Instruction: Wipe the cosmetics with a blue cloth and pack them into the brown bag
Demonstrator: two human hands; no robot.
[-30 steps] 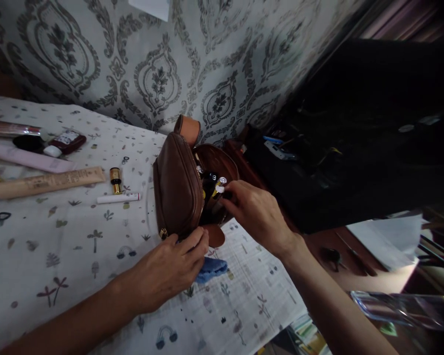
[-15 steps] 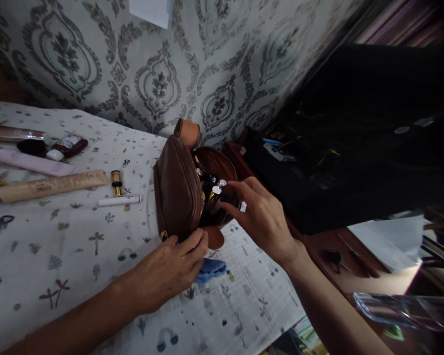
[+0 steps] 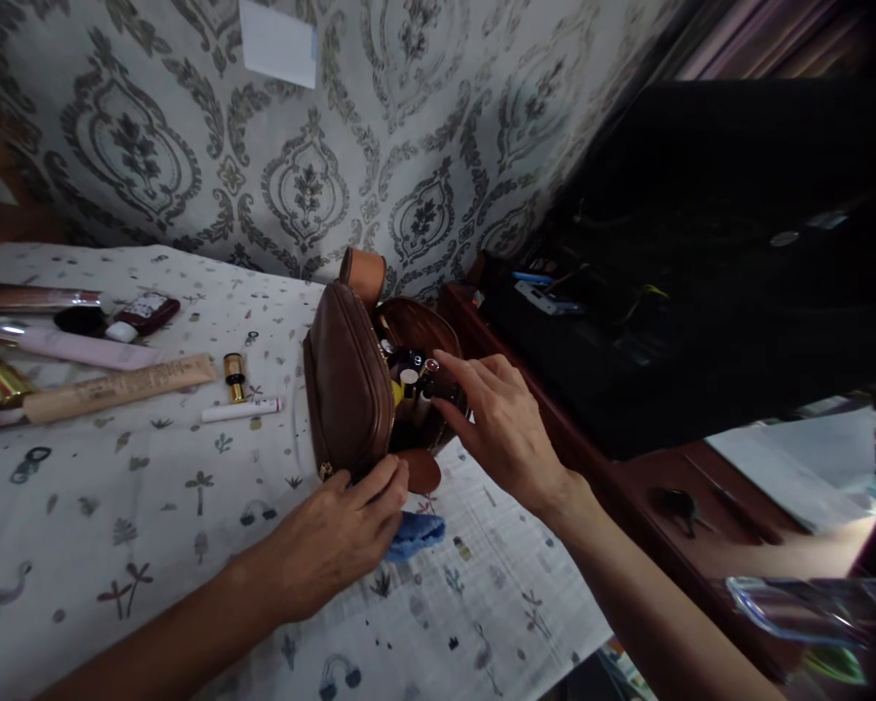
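Note:
A brown leather cosmetic pouch (image 3: 345, 385) stands on the patterned cloth, unzipped, its flap folded back on the right. My left hand (image 3: 340, 535) grips the pouch's near lower end, fingers curled beside the zipper pull. At the opening, my right hand (image 3: 507, 424) has thumb and forefinger around a small tube with a shiny round top (image 3: 431, 367); its lower part is hidden inside. Other small caps, among them a black one (image 3: 414, 360), show next to it in the pouch. A crumpled blue cloth (image 3: 416, 535) lies by my left fingertips.
Left of the pouch lie a white pen-like tube (image 3: 240, 410), a small gold-and-black bottle (image 3: 235, 377), a beige squeeze tube (image 3: 121, 387), a pink tube (image 3: 80, 347) and a dark red bottle (image 3: 146, 313). A large black panel (image 3: 722, 273) and a brown wooden surface (image 3: 722, 545) are right.
The view has shifted slightly. My right hand has moved a little lower into the opening with the small shiny-topped tube, which now stands more upright. My left hand stays on the pouch.

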